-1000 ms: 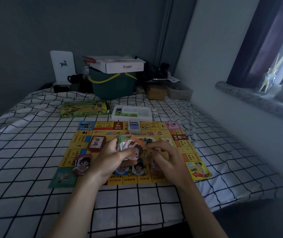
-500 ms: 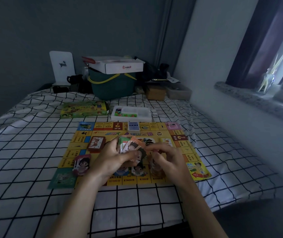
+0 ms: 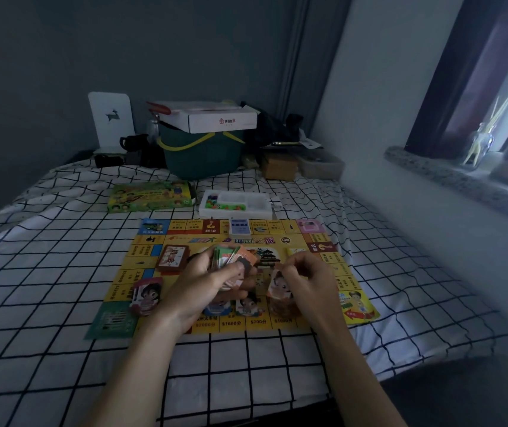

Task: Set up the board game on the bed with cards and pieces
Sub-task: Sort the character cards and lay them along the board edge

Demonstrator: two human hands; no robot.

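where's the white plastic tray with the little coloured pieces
In the head view, the white plastic compartment tray lies on the checked bedsheet just beyond the far edge of the yellow game board, right of the green game box.

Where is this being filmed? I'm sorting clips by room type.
Most likely a bedroom: the game board lies on a bed with a grid-patterned sheet, pushed against a wall under a stone windowsill.

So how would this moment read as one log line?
left hand: holds card stack | right hand: pinches one card | over board | dealing
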